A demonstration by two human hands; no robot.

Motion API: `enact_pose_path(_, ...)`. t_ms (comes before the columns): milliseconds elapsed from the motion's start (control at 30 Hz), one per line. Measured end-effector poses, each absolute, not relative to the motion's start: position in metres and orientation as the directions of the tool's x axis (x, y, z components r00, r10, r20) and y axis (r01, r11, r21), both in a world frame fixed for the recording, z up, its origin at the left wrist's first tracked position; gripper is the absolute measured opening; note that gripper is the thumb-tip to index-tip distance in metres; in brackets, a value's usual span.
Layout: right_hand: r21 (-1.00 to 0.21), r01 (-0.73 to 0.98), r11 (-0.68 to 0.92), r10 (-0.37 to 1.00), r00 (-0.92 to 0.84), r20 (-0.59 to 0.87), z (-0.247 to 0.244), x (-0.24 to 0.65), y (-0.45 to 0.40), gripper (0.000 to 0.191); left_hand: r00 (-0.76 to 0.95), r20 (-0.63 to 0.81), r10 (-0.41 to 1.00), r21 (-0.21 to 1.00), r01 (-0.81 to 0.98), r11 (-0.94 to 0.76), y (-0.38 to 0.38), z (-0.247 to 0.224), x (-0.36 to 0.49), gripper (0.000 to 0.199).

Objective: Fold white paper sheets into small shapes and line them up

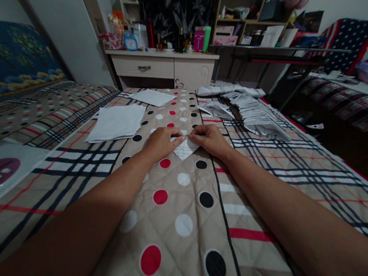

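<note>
A bedspread patterned with dots and stripes is backed by a pale dresser; on it, white packets are piled to the right and flat white sheets are laid to the left. Between these, nearer the camera, the left hand and right hand are set close together, a small piece of white paper being pinched at its upper edge between the narrowed thumb and fingers of each, one corner pointed toward the camera.
</note>
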State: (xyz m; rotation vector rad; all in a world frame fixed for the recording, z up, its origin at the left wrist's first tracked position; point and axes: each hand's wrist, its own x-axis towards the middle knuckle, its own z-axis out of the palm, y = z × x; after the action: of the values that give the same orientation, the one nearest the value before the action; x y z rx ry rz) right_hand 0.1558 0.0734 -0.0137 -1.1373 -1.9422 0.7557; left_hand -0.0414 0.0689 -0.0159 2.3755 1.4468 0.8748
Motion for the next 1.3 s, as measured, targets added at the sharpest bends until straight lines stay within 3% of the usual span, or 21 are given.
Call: enact_pose_path(1300, -0.763, 0.473, 0.440, 0.892, -0.328, 0.311, -0.0131, 0.1553, 0.0729, 0.021, 0.344, 0.364, 0.866, 0.470, 0.735, -0.489, 0.0690, -0.0168, -0.0414, 0.029)
